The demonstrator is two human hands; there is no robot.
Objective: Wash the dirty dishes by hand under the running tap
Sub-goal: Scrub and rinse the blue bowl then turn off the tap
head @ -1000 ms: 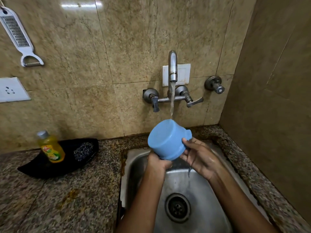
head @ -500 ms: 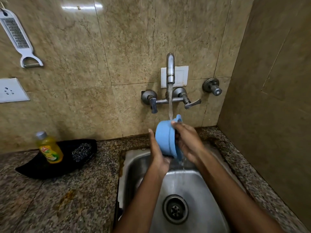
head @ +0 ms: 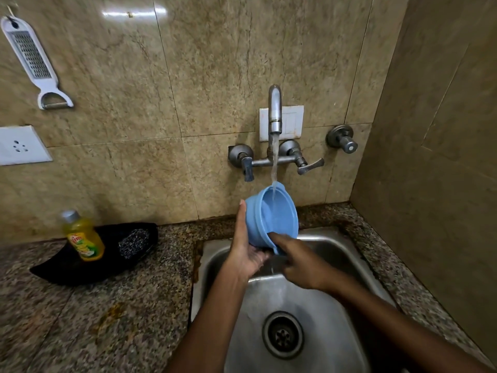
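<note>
- Blue plastic bowl (head: 271, 219) is held tilted over the back edge of the steel sink (head: 336, 265), its open mouth turned toward the camera and slightly right.
- Water (head: 274, 162) falls from the tap (head: 274, 111) at 12 o'clock of the bowl and lands inside it near the upper rim.
- The left hand (head: 247, 254) cups the bowl from 8 o'clock: the thumb lies straight up along the outer wall, and the palm sits under the base; the other fingers are hidden behind the bowl.
- The right hand (head: 304, 265) comes in from 4 o'clock, fingers loosely curled, with the fingertips (head: 273, 236) pressed on the lower rim at 6 o'clock; whether they pinch the rim cannot be told.
- A thin trickle runs down between the two hands into the sink.
- The drain (head: 283, 335) lies at 6 o'clock of the bowl, well apart from it.
- On the granite counter (head: 80, 319), at 9 o'clock of the sink, a black tray (head: 67, 270) holds a yellow soap bottle (head: 83, 238) and a steel scrubber (head: 133, 242) just beside it.
- A white grater (head: 32, 57) hangs on the tiled wall at 10 o'clock, above a socket (head: 20, 145).
</note>
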